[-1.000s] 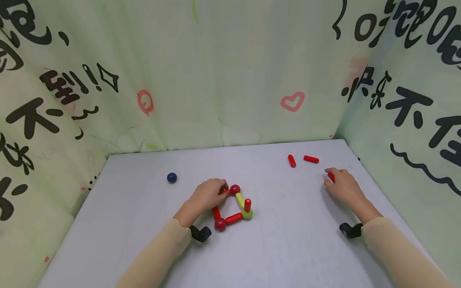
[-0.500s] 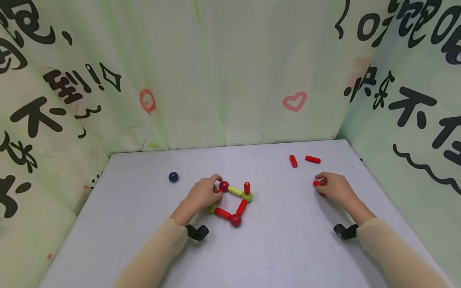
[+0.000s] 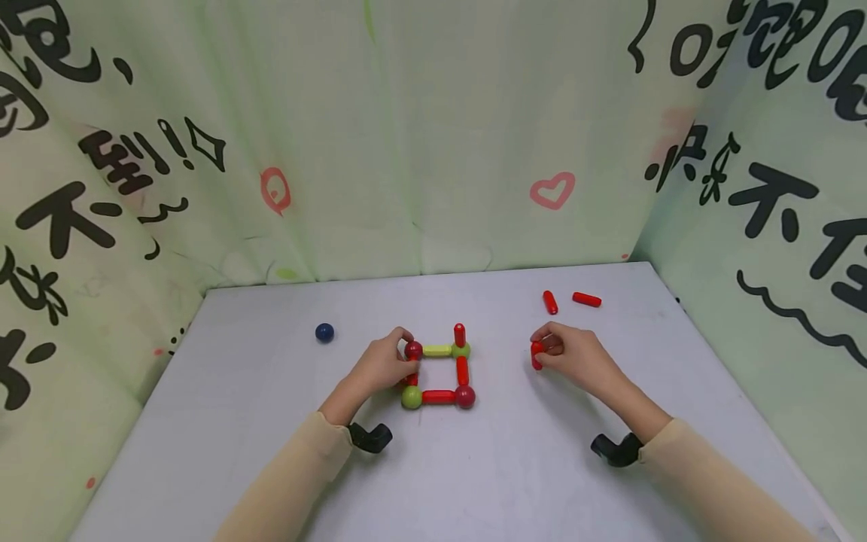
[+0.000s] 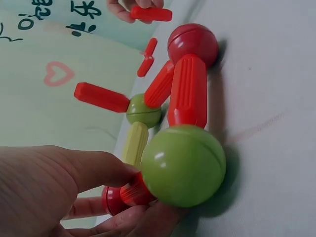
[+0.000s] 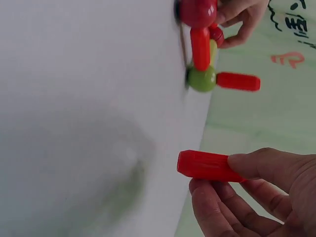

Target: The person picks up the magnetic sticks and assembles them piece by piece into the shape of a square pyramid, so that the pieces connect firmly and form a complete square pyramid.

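A square frame of rods and balls lies on the table. It has a yellow-green rod (image 3: pixel 437 351), red rods, two green balls and two dark red balls. One red rod (image 3: pixel 460 335) stands upright from the far right green ball (image 4: pixel 143 111). My left hand (image 3: pixel 381 365) pinches the frame's left red rod (image 4: pixel 136 190) between thumb and fingers, beside the near green ball (image 4: pixel 183 166). To the right of the frame, my right hand (image 3: pixel 576 355) holds a loose red rod (image 5: pixel 207 165) between thumb and fingertips, above the table.
Two more red rods (image 3: pixel 550 302) (image 3: pixel 586 299) lie at the back right of the white table (image 3: pixel 515 467). A dark blue ball (image 3: pixel 324 333) sits at the back left. Printed curtains (image 3: pixel 420 150) enclose the table's back and sides.
The frame has been turned and now sits squarely, its upright rod at the far right corner. My right hand has moved left with its red rod, closer to the frame.
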The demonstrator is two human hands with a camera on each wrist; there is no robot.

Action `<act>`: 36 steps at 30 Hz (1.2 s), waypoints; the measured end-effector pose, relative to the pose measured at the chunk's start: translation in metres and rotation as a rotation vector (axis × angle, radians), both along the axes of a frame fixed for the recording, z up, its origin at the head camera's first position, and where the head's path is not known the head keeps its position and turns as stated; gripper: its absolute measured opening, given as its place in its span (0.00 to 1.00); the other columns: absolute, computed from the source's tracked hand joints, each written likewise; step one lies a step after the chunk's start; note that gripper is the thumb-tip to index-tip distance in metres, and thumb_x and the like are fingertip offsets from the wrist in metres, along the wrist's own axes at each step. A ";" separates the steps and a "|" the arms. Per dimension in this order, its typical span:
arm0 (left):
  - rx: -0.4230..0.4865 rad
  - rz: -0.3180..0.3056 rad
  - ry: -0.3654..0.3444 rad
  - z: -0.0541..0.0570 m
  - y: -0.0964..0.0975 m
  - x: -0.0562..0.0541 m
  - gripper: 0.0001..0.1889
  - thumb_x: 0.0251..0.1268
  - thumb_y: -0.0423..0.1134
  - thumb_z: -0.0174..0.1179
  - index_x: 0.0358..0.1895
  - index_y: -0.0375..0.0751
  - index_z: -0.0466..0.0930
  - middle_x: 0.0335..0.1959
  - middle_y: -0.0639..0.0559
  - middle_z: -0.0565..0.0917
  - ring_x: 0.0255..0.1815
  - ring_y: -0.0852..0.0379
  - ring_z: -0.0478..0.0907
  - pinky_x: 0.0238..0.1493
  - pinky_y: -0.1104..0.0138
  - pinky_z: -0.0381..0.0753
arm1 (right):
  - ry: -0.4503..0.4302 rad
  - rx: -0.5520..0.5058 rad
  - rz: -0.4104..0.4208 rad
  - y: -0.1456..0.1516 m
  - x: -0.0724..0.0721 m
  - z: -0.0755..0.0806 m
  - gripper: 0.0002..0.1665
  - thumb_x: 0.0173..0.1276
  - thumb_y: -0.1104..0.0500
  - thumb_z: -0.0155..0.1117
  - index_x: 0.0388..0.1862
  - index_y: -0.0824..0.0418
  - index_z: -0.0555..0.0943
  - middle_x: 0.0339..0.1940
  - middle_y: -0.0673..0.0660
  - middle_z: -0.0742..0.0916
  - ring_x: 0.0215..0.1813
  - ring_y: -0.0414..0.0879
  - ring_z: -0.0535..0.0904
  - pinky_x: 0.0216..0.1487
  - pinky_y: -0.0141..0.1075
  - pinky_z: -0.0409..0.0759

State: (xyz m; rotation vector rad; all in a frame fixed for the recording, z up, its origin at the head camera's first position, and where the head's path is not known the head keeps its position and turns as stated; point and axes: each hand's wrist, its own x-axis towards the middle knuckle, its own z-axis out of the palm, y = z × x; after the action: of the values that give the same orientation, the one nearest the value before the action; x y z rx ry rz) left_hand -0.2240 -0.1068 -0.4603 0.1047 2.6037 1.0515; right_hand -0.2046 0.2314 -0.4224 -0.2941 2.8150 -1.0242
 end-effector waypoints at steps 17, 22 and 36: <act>0.123 0.082 -0.081 -0.006 0.001 0.003 0.24 0.68 0.40 0.68 0.62 0.43 0.69 0.32 0.45 0.82 0.21 0.55 0.82 0.28 0.68 0.84 | 0.012 -0.136 0.179 -0.068 0.026 0.006 0.14 0.68 0.65 0.71 0.52 0.61 0.83 0.45 0.52 0.89 0.46 0.45 0.87 0.48 0.37 0.87; 0.112 0.080 -0.076 -0.004 0.002 0.003 0.24 0.68 0.40 0.69 0.62 0.43 0.69 0.32 0.45 0.82 0.21 0.55 0.82 0.27 0.69 0.84 | 0.020 -0.129 0.217 -0.079 0.028 0.002 0.15 0.68 0.66 0.71 0.53 0.61 0.83 0.47 0.53 0.89 0.47 0.45 0.87 0.50 0.37 0.87; -0.249 0.008 0.152 0.005 0.005 -0.005 0.21 0.68 0.50 0.66 0.58 0.43 0.79 0.44 0.46 0.79 0.40 0.51 0.75 0.39 0.61 0.79 | 0.059 -0.039 0.211 -0.064 0.021 -0.006 0.18 0.68 0.70 0.65 0.56 0.62 0.83 0.51 0.59 0.89 0.46 0.46 0.86 0.51 0.41 0.87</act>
State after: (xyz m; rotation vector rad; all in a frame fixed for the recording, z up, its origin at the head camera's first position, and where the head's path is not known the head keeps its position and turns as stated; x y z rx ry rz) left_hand -0.2288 -0.1016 -0.4556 0.1186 2.8502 0.7387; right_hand -0.1834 0.1673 -0.4287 -0.6210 2.7428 -1.0399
